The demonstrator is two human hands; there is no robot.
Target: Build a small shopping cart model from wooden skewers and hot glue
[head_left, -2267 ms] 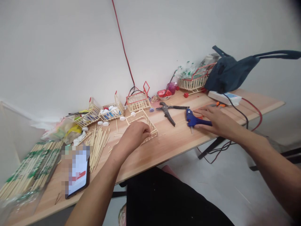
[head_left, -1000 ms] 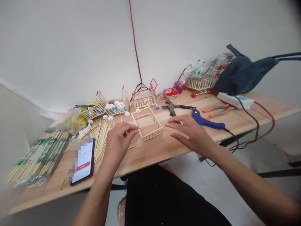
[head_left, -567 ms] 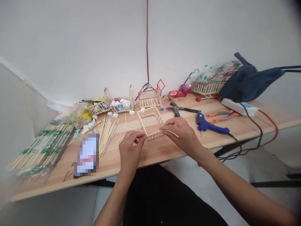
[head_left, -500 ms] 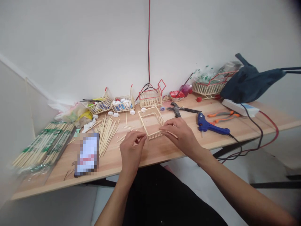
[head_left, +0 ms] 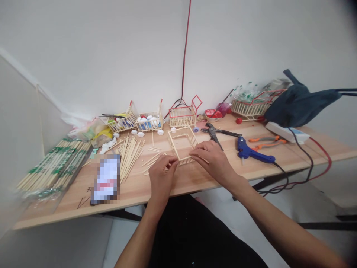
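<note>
A small open box frame point(head_left: 172, 146) of thin bamboo sticks sits on the wooden table in front of me. My left hand point(head_left: 164, 171) is closed in a pinch at its near left corner. With thumb and fingers drawn together, my right hand point(head_left: 209, 158) grips the near right corner, which the fingers partly hide. Whether either hand also holds a loose stick is too small to make out. Short cut sticks point(head_left: 152, 159) lie left of the frame, by a pile of longer sticks point(head_left: 131, 154).
Behind stand stick-built carts, one with a red rim point(head_left: 181, 110). On the right lie black pliers point(head_left: 213, 131), a blue glue gun point(head_left: 255, 153), orange-handled pliers point(head_left: 267, 140) and a power strip point(head_left: 287, 132). A phone point(head_left: 106, 178) and bagged sticks point(head_left: 55, 163) are left.
The view has shifted a little, so the table's things appear slightly farther right. Both hands stay at the near corners of the frame, with almost the same grip.
</note>
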